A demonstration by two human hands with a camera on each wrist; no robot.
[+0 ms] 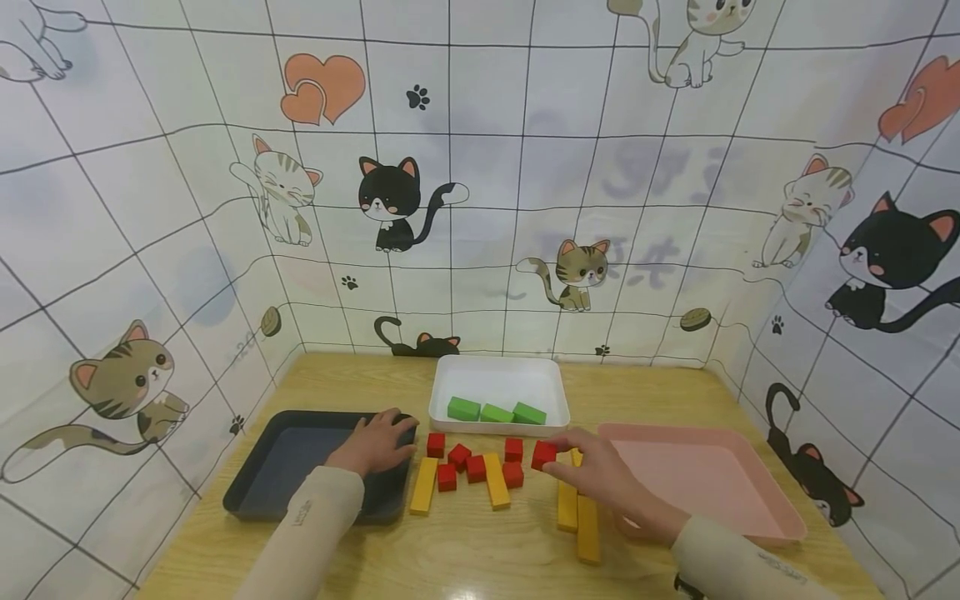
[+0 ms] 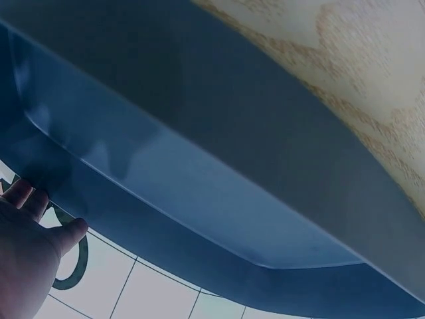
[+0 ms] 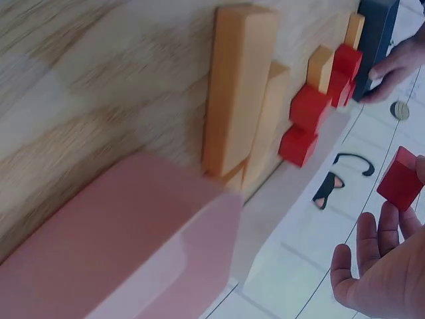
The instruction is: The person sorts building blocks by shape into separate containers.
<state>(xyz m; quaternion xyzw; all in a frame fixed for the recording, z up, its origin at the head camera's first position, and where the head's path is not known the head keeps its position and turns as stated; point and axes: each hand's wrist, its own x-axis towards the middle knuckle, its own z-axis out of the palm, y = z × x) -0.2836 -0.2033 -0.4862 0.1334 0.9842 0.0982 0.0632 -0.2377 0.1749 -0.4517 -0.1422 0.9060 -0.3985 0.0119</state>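
My right hand [image 1: 600, 475] pinches a red cube [image 1: 543, 455] between thumb and fingers, above the table near the pink tray. In the right wrist view that cube [image 3: 401, 179] is held up at the fingertips, other fingers spread. My left hand [image 1: 375, 446] is at the right side of the dark blue tray [image 1: 277, 467], fingers relaxed and holding nothing. Several more red cubes [image 1: 476, 468] are grouped on the table between the hands. Long yellow blocks lie among them, one [image 1: 423, 486] beside the dark tray, others [image 1: 588, 529] below my right hand.
Behind the cubes, a white tray [image 1: 498, 379] contains three green blocks [image 1: 497, 414] along its near side. A pink tray [image 1: 705, 475] stands at the right, partly behind my right forearm. Cat-patterned sheeting [image 1: 487, 208] closes off the back and sides of the wooden table [image 1: 480, 550].
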